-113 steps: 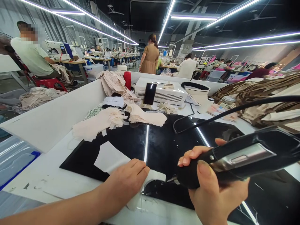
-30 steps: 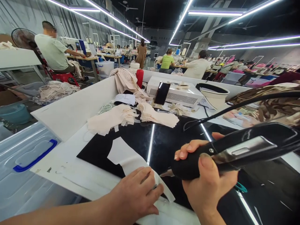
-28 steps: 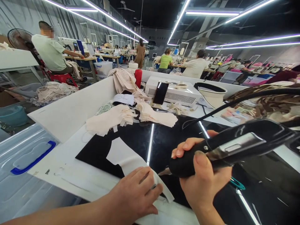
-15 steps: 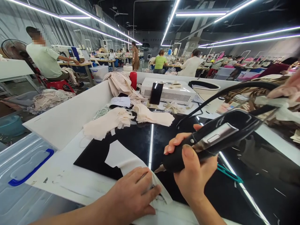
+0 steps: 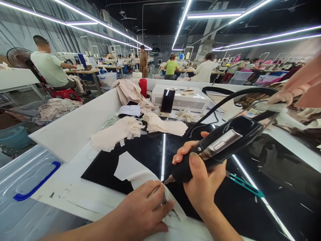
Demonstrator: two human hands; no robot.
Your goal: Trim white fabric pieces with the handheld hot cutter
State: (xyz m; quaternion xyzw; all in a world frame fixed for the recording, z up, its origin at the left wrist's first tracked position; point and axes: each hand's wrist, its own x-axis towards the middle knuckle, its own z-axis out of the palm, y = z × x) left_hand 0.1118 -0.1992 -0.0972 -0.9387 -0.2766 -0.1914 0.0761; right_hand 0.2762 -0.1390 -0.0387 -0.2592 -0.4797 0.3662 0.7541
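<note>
My left hand presses on a pale fabric piece at the near edge of a glossy black board. Its fingers are bent over the cloth, and a small dark thing shows unclearly beneath them. My right hand is wrapped round a thick black corded hand tool with a silver lever. The tool's pointed metal tip is right by the fabric's edge, close to my left fingertips; whether they touch I cannot tell. Another person's hand is at the cable end, holding something whitish.
Teal thread snips lie on the board, right of my right hand. Stacked cream fabric pieces sit farther back, with a phone leaning on a white vented box. A clear bin stands at left. A black cable arches over the board.
My right hand and the tool have shifted slightly left. The other person's hand has come farther into view, moving left and down by the cable. My left hand stays on the fabric.
</note>
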